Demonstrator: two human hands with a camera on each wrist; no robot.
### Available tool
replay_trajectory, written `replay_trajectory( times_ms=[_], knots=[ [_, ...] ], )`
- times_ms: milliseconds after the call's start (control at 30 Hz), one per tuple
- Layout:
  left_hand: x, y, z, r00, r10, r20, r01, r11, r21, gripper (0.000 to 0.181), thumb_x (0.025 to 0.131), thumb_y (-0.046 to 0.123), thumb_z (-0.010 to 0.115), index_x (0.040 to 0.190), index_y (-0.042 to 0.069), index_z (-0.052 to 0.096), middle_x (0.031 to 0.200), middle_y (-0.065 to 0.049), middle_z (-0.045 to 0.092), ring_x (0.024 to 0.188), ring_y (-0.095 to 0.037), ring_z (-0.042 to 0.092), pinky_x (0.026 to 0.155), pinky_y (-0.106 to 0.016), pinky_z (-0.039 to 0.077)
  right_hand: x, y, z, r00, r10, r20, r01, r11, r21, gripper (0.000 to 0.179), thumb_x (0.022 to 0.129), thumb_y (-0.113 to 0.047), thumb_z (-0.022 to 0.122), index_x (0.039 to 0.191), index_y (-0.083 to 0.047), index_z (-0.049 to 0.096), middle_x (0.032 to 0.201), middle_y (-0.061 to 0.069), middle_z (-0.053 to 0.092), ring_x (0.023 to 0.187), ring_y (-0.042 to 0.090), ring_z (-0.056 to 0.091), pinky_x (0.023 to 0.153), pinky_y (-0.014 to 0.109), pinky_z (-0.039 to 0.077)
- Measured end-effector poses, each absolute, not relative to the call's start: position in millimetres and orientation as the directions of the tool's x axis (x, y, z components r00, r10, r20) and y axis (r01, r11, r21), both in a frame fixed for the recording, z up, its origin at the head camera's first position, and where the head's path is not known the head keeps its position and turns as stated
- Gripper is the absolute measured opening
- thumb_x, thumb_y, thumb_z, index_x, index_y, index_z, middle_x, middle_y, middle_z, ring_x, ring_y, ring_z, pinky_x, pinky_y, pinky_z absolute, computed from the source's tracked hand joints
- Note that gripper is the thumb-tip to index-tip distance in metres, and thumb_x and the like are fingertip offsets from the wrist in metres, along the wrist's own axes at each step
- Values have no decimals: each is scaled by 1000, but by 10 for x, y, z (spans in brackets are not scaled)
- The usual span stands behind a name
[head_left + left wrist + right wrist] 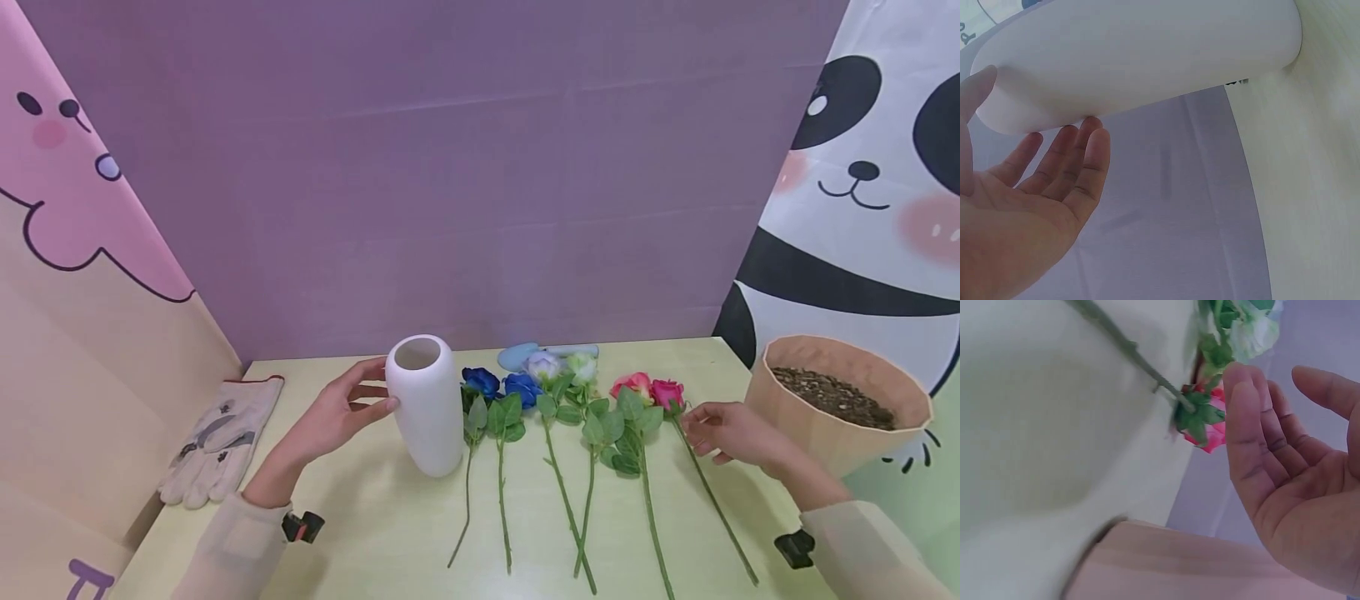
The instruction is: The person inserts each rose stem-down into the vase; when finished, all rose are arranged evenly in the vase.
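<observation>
A tall white vase [429,417] stands on the table, its round mouth facing up. My left hand [341,408] rests against its left side near the top, thumb at the front and fingertips behind. In the left wrist view, those fingers [1088,169] are loosely bent, with the tips right at the vase wall. My right hand [731,433] hovers by the dark pink rose [667,392], palm facing it. The right wrist view has the fingers [1244,425] relaxed beside the bloom, overlapping its edge, with the thumb apart. The rose's stem [712,492] slants toward the table's front.
Two blue roses [481,382], white blooms [543,367] and a coral rose [632,384] lie in a row, stems frontward. Behind them is a light blue trowel [517,357]. Gloves [225,442] lie at the left edge. A planter [810,421] of soil [832,397] stands right.
</observation>
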State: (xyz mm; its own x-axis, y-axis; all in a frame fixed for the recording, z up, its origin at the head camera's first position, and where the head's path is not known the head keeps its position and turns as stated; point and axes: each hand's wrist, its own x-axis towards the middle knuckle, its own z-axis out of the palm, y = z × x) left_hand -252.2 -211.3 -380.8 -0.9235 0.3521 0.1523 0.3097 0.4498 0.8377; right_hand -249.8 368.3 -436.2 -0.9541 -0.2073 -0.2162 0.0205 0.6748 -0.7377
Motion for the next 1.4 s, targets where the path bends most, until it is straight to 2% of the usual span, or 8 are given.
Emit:
replay_trajectory(
  times_ms=[433, 800, 1100, 1400],
  knots=[
    [-2544, -2109, -3803, -918, 360, 166, 324, 443, 836, 67, 91, 35, 74, 149, 21, 42, 142, -10, 53, 123, -32, 61, 97, -42, 57, -2476, 3752, -4541, -957, -128, -259, 114, 657, -745, 31, 104, -19, 51, 118, 8, 57, 96, 11, 68, 82, 17, 68, 68, 34, 60],
    [-2549, -2096, -3787, -916, 366, 167, 329, 441, 835, 65, 92, 35, 73, 148, 21, 42, 142, -10, 53, 123, -32, 62, 97, -43, 57, -2442, 3725, -4630, -958, -87, -272, 152, 651, -744, 24, 101, -12, 52, 110, 10, 58, 80, 6, 65, 74, 16, 64, 62, 33, 58],
    [-2555, -2102, -3801, -914, 368, 172, 335, 442, 832, 64, 92, 36, 72, 148, 22, 43, 142, -9, 54, 123, -32, 62, 98, -44, 56, -2467, 3739, -4694, -957, -62, -284, 169, 674, -719, 25, 99, -13, 56, 111, 9, 60, 83, 6, 68, 76, 16, 66, 64, 33, 61],
    [-2549, -2105, -3801, -917, 362, 168, 329, 448, 831, 64, 92, 35, 72, 148, 23, 43, 141, -9, 54, 122, -31, 62, 98, -43, 56, -2487, 3752, -4742, -958, -52, -282, 176, 670, -721, 25, 99, -11, 55, 111, 11, 58, 80, 7, 67, 73, 17, 66, 63, 33, 61]
  ],
)
